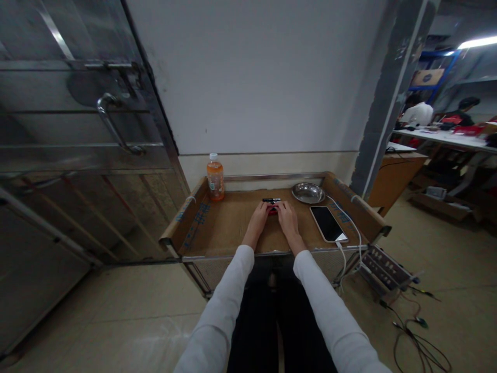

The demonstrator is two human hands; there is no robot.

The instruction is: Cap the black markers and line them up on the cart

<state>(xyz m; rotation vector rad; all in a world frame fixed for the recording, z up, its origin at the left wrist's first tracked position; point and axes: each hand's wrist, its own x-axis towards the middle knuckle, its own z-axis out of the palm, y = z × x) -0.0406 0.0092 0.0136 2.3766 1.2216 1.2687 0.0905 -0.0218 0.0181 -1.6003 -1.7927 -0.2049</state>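
Presently | left hand (259, 215), right hand (286, 215): both closed around small red object (273, 210) | round steel bowl (308, 192) at 2 o'clock.

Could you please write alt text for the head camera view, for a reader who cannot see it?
A person's left hand and right hand meet over a small red object on a cardboard-lined tray table. Around them stand an orange drink bottle, a black tool, a metal bowl and a charging phone.
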